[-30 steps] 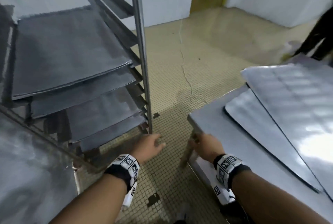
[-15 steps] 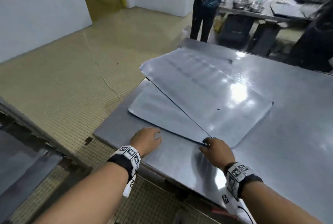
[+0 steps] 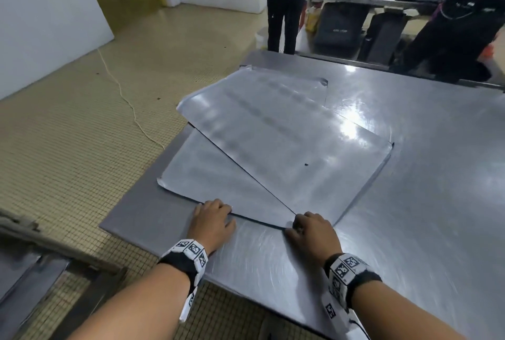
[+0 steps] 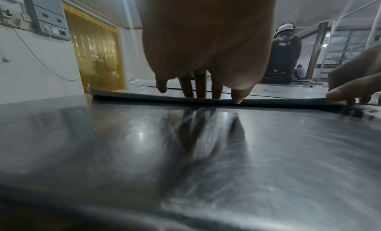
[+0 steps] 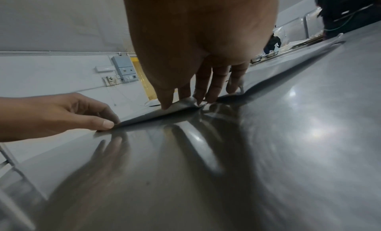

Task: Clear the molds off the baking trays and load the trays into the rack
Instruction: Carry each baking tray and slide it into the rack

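Two flat baking trays on steel bench (image 3: 410,203), overlapped: upper tray (image 3: 287,142) skewed across lower tray (image 3: 207,173). Left hand (image 3: 211,223) at lower tray's near edge, thumb and fingers pinching it. Right hand (image 3: 311,233) at the near corner where the trays meet, grip pinching the lower tray's edge. Rack (image 3: 41,271) left of bench.

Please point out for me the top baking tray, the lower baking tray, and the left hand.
top baking tray (image 3: 287,145): head view, middle of its flat face.
lower baking tray (image 3: 207,173): head view, uncovered left part.
left hand (image 3: 211,223): head view, back of the hand.
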### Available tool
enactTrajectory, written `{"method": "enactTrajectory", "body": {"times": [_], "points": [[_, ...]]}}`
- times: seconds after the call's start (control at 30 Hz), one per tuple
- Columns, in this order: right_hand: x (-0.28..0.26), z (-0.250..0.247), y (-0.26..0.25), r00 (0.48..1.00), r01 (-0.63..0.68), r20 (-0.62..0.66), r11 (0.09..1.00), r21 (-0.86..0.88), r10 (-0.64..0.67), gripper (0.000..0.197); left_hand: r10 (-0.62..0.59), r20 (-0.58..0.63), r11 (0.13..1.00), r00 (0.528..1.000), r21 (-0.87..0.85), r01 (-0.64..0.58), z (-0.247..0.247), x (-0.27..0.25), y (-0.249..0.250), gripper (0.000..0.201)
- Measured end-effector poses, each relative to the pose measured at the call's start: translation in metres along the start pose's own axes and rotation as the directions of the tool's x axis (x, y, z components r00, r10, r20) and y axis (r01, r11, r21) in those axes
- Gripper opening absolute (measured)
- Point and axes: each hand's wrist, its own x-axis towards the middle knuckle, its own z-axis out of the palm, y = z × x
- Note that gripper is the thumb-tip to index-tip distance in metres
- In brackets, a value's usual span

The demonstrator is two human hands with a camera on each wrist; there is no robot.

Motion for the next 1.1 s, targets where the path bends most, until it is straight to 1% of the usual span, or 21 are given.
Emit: {"method": "enactTrajectory", "body": {"times": [0.1,0.2,0.33,0.5,0.6,0.7,0.8,0.87,0.93,1.0,1.1], "points": [[-0.013,-0.002,0.01,1.0,-0.019,-0.011,1.0,0.01,0.019,0.033,0.026,0.039,1.0,0.999,-0.002,-0.026,0.001,-0.014,0.009,0.037],[-0.034,-0.007,0.024,0.999,-0.032,-0.004,0.999,-0.013,0.032,0.033,0.053,0.058,0.998,0.997,-0.034,-0.051,0.003,-0.039,0.02,0.039],[-0.074,-0.01,0.037,1.0,-0.023,0.017,1.0,-0.014,0.023,0.03,0.106,0.066,0.993,0.992,-0.052,-0.102,0.008,-0.082,0.034,0.04],[-0.13,-0.006,0.041,1.0,-0.03,0.005,0.999,-0.032,0.031,0.034,0.116,0.103,0.985,0.988,-0.14,-0.101,0.015,-0.131,0.037,0.038],[-0.153,-0.003,0.041,0.999,-0.024,0.044,0.998,-0.064,0.027,0.035,0.123,0.102,0.983,0.987,-0.15,-0.107,0.015,-0.152,0.037,0.039],[-0.168,-0.005,0.04,0.993,-0.012,0.12,0.998,-0.059,0.019,0.034,0.126,0.095,0.988,0.987,-0.102,-0.116,0.015,-0.169,0.039,0.045],[-0.177,-0.012,0.036,0.974,-0.002,0.228,0.998,-0.065,0.017,0.034,0.104,0.07,0.993,0.992,-0.056,-0.1,0.013,-0.18,0.04,0.048],[-0.178,-0.019,0.035,0.949,0.008,0.314,0.998,-0.059,0.011,0.034,0.083,0.071,0.996,0.994,-0.041,-0.08,0.011,-0.182,0.04,0.052],[-0.177,-0.025,0.036,0.923,0.03,0.384,0.999,-0.035,-0.014,0.033,0.057,0.086,0.997,0.995,-0.048,-0.053,0.011,-0.179,0.04,0.05],[-0.172,-0.031,0.041,0.911,0.05,0.41,0.999,-0.004,-0.044,0.03,0.024,0.106,0.996,0.994,-0.09,-0.015,0.012,-0.172,0.042,0.044],[-0.155,-0.039,0.057,0.926,0.068,0.373,0.998,0.004,-0.064,0.026,-0.032,0.132,0.987,0.991,-0.154,0.053,0.017,-0.159,0.05,0.034]]}}
